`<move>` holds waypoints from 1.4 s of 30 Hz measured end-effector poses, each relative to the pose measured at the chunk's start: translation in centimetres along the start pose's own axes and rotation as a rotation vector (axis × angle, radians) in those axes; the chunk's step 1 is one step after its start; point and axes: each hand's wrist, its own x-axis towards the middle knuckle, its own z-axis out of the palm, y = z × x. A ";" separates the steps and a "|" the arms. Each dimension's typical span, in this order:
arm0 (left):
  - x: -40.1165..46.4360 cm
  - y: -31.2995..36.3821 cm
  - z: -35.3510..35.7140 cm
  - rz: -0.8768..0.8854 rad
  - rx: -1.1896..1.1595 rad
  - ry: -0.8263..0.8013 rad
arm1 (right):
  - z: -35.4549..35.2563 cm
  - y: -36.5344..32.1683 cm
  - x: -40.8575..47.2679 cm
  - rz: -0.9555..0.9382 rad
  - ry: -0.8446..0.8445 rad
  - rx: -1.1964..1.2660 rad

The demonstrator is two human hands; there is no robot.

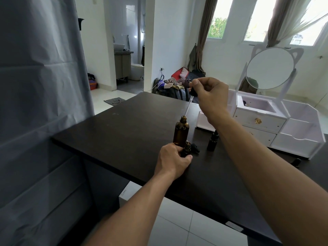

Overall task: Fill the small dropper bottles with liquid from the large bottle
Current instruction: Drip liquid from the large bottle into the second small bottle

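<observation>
The right hand (211, 96) pinches a dropper (190, 102) over the big bottle (181, 133). The left hand (173, 161) grips a small bottle (186, 149).

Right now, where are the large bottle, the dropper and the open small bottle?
large bottle (181, 133), head view, amber body
dropper (193, 92), head view, black collar
small bottle (187, 149), head view, neck below its open mouth

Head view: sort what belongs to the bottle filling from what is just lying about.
In the job:
- large amber bottle, open
- small bottle, open, gripped by the left hand
- dropper, pinched by the right hand, tip over the large bottle's mouth
- capped small bottle
- loose dropper cap on the table

Lying about:
- white drawer organiser
- round mirror
- clothes pile
</observation>
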 end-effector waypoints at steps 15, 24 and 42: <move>-0.2 0.1 -0.1 -0.021 -0.035 0.013 | 1.7 3.7 -2.3 0.129 -0.110 -0.080; -0.2 0.1 -0.2 -0.023 -0.045 0.010 | 1.4 3.1 -2.3 0.112 -0.113 -0.097; -0.2 0.0 -0.1 0.018 -0.035 -0.012 | -1.7 -1.3 -0.2 -0.053 0.063 0.007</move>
